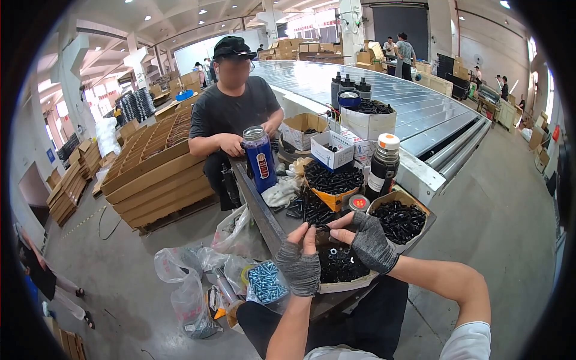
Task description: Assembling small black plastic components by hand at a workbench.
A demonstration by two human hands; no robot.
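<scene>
Both hands wear grey knitted fingerless gloves and meet above an open carton of small black pieces (342, 264), among which a few pale rings lie. The fingers and thumb of my left hand (300, 264) are pinched together at the carton's left side. Across from it, my right hand (369, 241) is closed in a similar pinch. Something small and dark shows between the fingertips, too small to name. Just beyond the hands is a heap of black screws (312, 207). A carton of black fastener-like parts (399, 222) stands beside my right hand.
A blue bottle (260, 159), a dark bottle with white-and-orange cap (383, 167) and a round tin (359, 203) stand on the bench. Across sits a person (237, 108) in a black cap. Bolts in a tub (267, 282) and plastic bags (189, 294) are at lower left.
</scene>
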